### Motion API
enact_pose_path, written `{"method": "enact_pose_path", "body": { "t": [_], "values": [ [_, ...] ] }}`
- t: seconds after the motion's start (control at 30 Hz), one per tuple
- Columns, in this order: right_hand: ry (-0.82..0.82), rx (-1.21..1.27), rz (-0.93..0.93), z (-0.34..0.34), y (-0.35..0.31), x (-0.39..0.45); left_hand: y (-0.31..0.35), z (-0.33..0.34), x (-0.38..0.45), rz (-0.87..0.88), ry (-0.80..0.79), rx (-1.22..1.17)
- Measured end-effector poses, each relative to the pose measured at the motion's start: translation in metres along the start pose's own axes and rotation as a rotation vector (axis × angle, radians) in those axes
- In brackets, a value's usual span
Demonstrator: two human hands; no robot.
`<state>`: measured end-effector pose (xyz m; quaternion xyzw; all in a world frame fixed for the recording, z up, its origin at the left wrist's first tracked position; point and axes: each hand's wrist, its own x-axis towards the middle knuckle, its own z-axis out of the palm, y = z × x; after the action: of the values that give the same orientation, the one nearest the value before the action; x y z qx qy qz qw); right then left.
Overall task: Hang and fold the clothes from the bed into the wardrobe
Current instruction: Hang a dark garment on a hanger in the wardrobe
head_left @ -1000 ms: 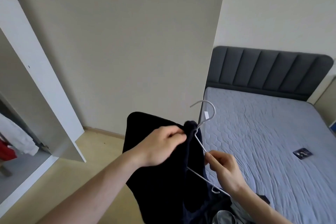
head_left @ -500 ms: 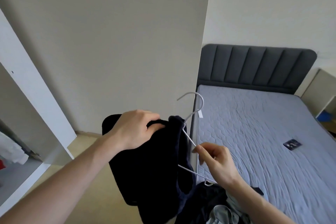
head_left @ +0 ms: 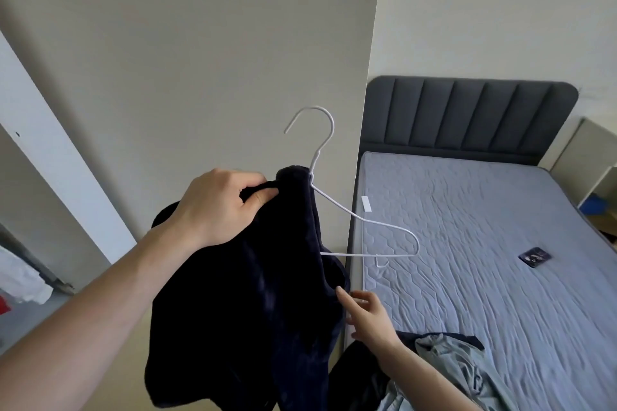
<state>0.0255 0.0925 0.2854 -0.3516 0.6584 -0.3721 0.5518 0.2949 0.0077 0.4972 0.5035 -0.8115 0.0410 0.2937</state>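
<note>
At the far left edge of the frame the open wardrobe (head_left: 31, 264) shows pale clothing already hanging inside, which is presumably the destination for the piece in hand. Centre-left, the left hand (head_left: 220, 207) is raised on an extended forearm, knuckles toward the camera; its grip is pinched on a fold of the dark garment (head_left: 240, 304) at the collar end, thumb against curled fingers, apparently to bear the weight and keep the neck seated on the hanger. The white wire hanger (head_left: 367, 220) sits at frame centre, hook upright; its left shoulder is buried in the fabric while its right shoulder and lower bar stand bare, so dressing appears half complete. Lower centre, the right hand (head_left: 365, 314) reaches up from below with fingers spread and relaxed, one fingertip touching the garment's hanging edge, gripping nothing; judged as positioned to draw that side over the bare shoulder. At right, the bed (head_left: 484, 243) carries a further heap of clothes (head_left: 447, 364) at its near edge.
</note>
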Motion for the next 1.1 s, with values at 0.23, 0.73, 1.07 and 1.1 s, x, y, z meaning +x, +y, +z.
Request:
{"method": "enact_pose_path", "body": {
  "t": [0.23, 0.73, 1.07, 1.1],
  "values": [
    [-0.114, -0.222, 0.079, 0.002, -0.021, 0.023, -0.004, -0.013, -0.004, 0.02, -0.009, 0.069],
    [0.141, 0.223, -0.225, -0.085, -0.103, -0.004, -0.062, -0.024, -0.041, -0.012, -0.13, 0.227],
    [-0.505, -0.561, -0.668, 0.0, -0.16, -0.093, -0.025, 0.034, -0.048, -0.106, -0.186, 0.1],
    [-0.577, -0.717, -0.689, -0.003, -0.155, -0.095, -0.017, 0.035, -0.05, -0.112, -0.149, 0.052]
  ]
}}
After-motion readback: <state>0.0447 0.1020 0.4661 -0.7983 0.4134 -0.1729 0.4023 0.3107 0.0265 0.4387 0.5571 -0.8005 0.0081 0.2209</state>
